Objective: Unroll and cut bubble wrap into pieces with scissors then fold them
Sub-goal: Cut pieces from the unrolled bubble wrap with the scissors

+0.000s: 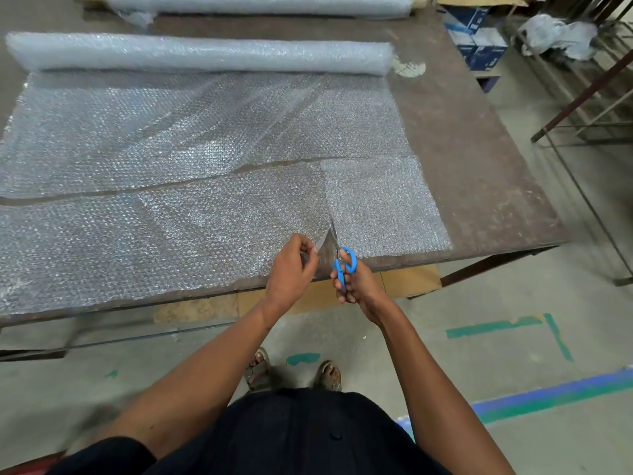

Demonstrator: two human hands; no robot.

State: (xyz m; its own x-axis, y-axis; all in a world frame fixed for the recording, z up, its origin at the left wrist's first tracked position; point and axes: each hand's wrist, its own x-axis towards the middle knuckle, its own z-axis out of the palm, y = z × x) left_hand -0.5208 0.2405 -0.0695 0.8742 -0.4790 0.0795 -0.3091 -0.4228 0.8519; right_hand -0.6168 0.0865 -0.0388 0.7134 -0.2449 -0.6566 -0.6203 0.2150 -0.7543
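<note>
Right hand [352,282] grips scissors [343,260]; left fingers [308,250] pinch bubble wrap [212,221] beside blades.

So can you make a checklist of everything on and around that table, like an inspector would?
Surface: brown table, worn and stained.
Job's things: bubble wrap roll partly unrolled; cut strip lying nearest the person; blue scissors cutting into its near edge.
Clutter: second roll at the table's far edge.
Hands: left hand pinches the strip beside the cut; right hand grips the scissors.
Cables: nothing seen.
Surroundings: blue boxes, plastic bag, metal frames, cardboard under the table, tape marks on the floor.
</note>
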